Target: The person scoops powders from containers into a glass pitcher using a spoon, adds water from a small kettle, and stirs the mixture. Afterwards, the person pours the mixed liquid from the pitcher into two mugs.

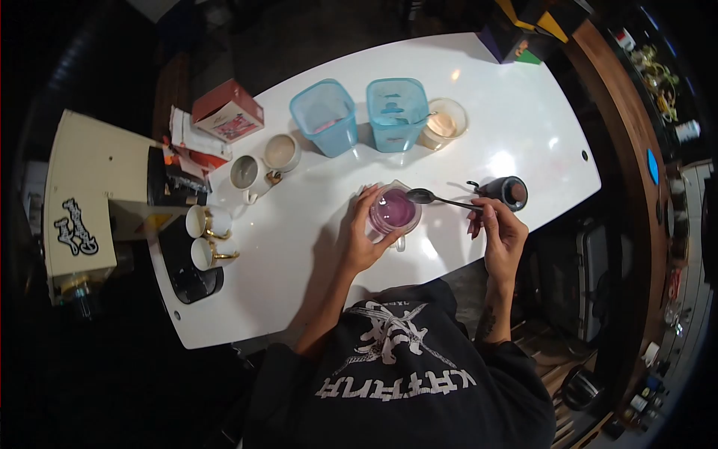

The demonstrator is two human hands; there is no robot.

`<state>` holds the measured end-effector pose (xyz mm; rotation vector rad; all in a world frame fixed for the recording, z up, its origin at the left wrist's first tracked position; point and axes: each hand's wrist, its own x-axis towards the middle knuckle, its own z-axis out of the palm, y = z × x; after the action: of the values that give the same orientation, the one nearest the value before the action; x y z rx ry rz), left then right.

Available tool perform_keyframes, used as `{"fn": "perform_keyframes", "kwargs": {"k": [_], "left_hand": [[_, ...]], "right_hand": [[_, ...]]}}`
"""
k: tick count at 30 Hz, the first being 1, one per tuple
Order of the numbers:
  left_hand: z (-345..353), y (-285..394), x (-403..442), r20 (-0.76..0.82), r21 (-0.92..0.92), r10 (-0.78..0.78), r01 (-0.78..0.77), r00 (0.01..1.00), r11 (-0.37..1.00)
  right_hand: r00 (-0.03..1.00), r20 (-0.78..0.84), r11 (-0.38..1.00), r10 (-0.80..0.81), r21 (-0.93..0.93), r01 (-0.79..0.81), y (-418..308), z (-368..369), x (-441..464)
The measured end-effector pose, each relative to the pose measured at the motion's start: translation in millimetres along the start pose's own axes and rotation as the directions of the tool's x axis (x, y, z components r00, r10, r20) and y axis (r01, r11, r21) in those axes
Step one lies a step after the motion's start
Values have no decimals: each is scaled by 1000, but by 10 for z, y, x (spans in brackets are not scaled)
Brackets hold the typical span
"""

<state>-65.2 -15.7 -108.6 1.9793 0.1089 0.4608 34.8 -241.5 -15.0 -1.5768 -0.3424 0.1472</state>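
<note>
My left hand [364, 238] is wrapped round a clear glass cup [381, 223] that holds a purple-pink liquid [397, 207]. Between the fingers of my right hand [499, 232] is the handle of a dark spoon [449, 201]. The spoon's bowl hovers at the right rim of the cup; whether it touches the rim I cannot tell. Just beyond my right hand stands a dark round container [505, 193] with something brown on top. Part of the cup's side is hidden by my left fingers.
Two blue plastic tubs [333, 138] and a glass of creamy drink [456, 129] stand at the back. To the left are two mugs [245, 170], gold-handled white cups [207, 253], a red box [232, 112] and a cream-coloured machine [82, 187]. The white table [299, 292] has a curved edge.
</note>
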Motion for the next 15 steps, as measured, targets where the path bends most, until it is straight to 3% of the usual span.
{"fn": "perform_keyframes", "kwargs": {"k": [6,15], "left_hand": [[38,-145,-41,49,-116,-48,53,998,992],[21,-190,-45,126,-129,-70,86,990,988]], "right_hand": [[997,72,1000,15,-10,-15,115,-110,-100],[998,-4,995,61,85,-60,191,-138,-158]]}}
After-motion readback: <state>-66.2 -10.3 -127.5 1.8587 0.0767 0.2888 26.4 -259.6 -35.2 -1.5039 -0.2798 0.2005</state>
